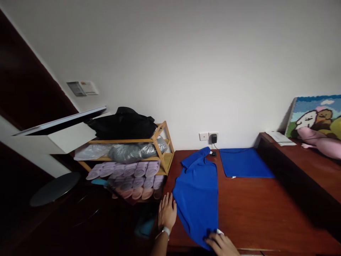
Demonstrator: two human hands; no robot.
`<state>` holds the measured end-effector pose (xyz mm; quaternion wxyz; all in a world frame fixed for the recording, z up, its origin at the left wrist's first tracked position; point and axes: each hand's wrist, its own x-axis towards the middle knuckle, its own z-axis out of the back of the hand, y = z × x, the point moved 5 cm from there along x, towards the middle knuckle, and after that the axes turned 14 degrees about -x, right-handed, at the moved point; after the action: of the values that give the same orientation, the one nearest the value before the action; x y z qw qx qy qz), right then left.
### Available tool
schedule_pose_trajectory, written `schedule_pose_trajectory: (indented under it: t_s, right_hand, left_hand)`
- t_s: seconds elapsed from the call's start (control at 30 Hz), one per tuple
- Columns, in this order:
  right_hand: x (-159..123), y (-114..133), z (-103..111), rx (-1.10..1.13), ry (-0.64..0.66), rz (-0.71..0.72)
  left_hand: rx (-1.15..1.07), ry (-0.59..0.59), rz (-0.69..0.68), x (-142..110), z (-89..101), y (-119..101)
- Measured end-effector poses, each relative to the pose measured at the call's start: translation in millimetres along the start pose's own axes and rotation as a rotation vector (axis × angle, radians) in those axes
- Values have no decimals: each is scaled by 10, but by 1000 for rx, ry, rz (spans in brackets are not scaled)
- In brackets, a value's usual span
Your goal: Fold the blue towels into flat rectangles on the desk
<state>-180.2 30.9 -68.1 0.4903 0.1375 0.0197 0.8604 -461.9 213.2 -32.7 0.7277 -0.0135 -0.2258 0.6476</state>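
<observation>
A blue cloth [198, 192] lies rumpled lengthwise on the brown wooden table, its far end folded over itself. My left hand [167, 212] rests flat at the table's left edge, fingers stretched out beside the cloth's left side. At the near right corner of the cloth, my right hand [222, 244] touches the fabric with its fingers apart; the fingertips are slightly blurred. A small white tag [220, 232] shows just above this hand. Farther back, a second blue cloth [245, 163] is spread flat against the wall side.
Left of the table [255, 213] stands a wooden rack [165, 145] holding slippers, plastic-wrapped items and a black bag [124, 124]. A black plug [214, 138] sits in the wall socket, its cord trailing down. On the right, a raised surface holds a pink plush toy [321, 142] and a picture [317, 113].
</observation>
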Motion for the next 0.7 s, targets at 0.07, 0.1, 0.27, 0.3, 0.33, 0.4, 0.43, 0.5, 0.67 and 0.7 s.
schedule_pose_trajectory:
  t_s: [0.07, 0.1, 0.27, 0.3, 0.33, 0.4, 0.43, 0.5, 0.67, 0.7]
  right_hand:
    - [-29, -122, 337, 113, 29, -79]
    - [-6, -220, 485, 171, 30, -135]
    - [517, -934, 800, 240, 13, -359]
    - [685, -1070, 799, 204, 23, -371]
    - [852, -1184, 786, 163, 47, -377]
    - [1135, -1317, 738, 91, 119, -383]
    - [1227, -1333, 710, 64, 153, -393]
    - [1283, -1271, 661, 12, 186, -430]
    - [763, -715, 493, -181, 103, -510]
    - [601, -579, 456, -223, 80, -525]
  left_hand:
    - [3, 6, 2, 2, 11, -18]
    - [3, 9, 3, 3, 14, -21]
    - [11, 13, 21, 0, 21, -13]
    - [10, 8, 23, -2, 27, -14]
    - [7, 3, 23, -4, 35, -17]
    - [4, -4, 23, -7, 52, -24]
    - [5, -4, 22, -8, 59, -28]
    - [10, -1, 18, -7, 69, -34]
    - [20, 35, 22, 1, 45, -16]
    - [14, 42, 23, 4, 36, -7]
